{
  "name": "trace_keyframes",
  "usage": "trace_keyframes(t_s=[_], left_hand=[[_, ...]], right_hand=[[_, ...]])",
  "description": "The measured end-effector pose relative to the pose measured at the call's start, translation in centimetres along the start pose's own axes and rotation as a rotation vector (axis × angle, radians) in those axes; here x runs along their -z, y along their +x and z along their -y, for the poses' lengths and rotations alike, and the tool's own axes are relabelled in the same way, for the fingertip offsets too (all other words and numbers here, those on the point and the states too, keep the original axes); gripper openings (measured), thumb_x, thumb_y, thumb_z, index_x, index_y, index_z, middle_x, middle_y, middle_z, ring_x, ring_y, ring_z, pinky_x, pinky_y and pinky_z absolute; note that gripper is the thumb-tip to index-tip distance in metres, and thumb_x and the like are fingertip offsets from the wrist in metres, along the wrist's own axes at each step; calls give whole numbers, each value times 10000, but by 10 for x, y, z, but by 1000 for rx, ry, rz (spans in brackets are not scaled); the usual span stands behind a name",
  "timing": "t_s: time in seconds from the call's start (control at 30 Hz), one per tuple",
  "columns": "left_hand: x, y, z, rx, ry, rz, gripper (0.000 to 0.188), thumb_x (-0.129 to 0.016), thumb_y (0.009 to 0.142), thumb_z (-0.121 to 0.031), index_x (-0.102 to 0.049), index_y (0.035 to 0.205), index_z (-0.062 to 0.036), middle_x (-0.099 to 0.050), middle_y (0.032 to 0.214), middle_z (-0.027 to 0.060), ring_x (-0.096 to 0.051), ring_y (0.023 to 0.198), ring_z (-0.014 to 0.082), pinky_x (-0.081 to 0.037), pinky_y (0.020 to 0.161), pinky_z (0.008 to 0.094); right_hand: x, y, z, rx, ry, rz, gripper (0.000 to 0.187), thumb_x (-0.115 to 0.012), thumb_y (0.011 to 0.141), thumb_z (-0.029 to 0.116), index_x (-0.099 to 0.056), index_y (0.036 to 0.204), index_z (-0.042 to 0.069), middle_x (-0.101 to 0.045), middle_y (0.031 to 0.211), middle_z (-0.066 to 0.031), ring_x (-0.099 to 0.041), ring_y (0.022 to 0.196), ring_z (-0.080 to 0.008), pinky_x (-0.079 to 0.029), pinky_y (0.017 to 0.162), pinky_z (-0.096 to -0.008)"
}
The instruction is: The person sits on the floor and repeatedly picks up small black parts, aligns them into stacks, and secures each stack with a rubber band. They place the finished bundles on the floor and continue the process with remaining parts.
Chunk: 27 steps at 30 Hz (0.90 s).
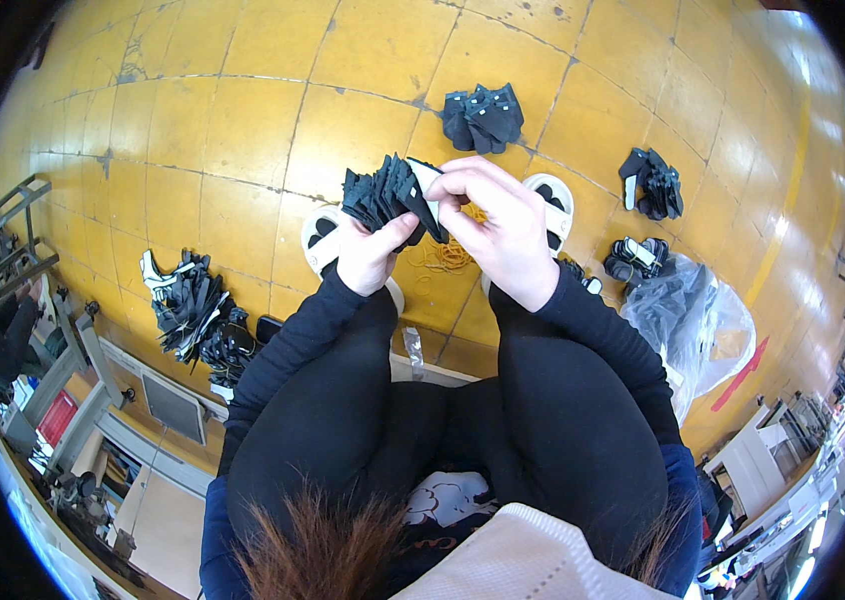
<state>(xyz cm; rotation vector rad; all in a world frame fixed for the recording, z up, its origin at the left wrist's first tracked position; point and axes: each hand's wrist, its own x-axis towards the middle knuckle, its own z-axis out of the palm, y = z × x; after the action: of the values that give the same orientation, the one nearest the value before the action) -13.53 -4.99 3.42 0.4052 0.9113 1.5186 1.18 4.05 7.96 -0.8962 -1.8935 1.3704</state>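
Observation:
A fanned stack of dark cut fabric pieces is gripped at its lower side by my left hand, thumb pressed on top. At the stack's right end, a piece with a white face stands up from the others. My right hand has its fingers curled in a pinch at that piece's edge; the fingertips are partly hidden. Both hands are above the floor, between my feet. Below them, a tangle of yellow cord lies on the floor.
Dark bundles lie ahead, at the right and in a large heap at the left. A clear plastic bag rests beside a rolled bundle near my right knee. Metal frames stand at the far left.

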Motion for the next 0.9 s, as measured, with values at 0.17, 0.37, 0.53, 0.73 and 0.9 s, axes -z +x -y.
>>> trace_keyframes(t_s=[0.17, 0.37, 0.53, 0.73, 0.9], left_hand=[[2, -1, 0, 8, 20, -1, 310, -634, 822, 4, -579, 1127, 5, -649, 1059, 70, -613, 966, 147, -484, 884, 282], [-9, 2, -3, 2, 181, -138, 279, -644, 772, -59, -556, 1035, -28, -622, 912, 39, -598, 797, 127, -488, 734, 257], [1, -2, -4, 43, 252, -63, 292, -633, 782, -33, -552, 1063, -29, -621, 969, 52, -601, 864, 136, -493, 781, 268], [0, -1, 1, 12, 252, -92, 261, -613, 783, 10, -543, 1032, -28, -596, 939, 39, -579, 854, 135, -472, 778, 265], [5, 0, 3, -40, 227, -13, 253, -626, 823, 5, -591, 1073, -15, -632, 976, 11, -562, 865, 80, -460, 790, 241]], right_hand=[[0, 1, 9, -47, 41, -2, 126, -637, 837, 44, -648, 958, 7, -626, 934, -126, -642, 844, -247, -512, 751, -298], [1, 1, 2, -86, 27, 19, 160, -673, 827, 75, -650, 967, 2, -626, 947, -120, -641, 844, -238, -510, 755, -291], [2, 1, 8, -35, 22, 29, 161, -687, 811, 72, -656, 956, 7, -624, 944, -118, -638, 823, -232, -513, 741, -288], [-1, -1, 1, -48, 22, 2, 134, -695, 786, 52, -637, 899, 8, -618, 900, -115, -636, 799, -238, -510, 712, -289], [-4, -4, -3, -82, -13, -45, 136, -678, 773, 26, -616, 893, 14, -613, 890, -119, -636, 813, -253, -510, 713, -295]])
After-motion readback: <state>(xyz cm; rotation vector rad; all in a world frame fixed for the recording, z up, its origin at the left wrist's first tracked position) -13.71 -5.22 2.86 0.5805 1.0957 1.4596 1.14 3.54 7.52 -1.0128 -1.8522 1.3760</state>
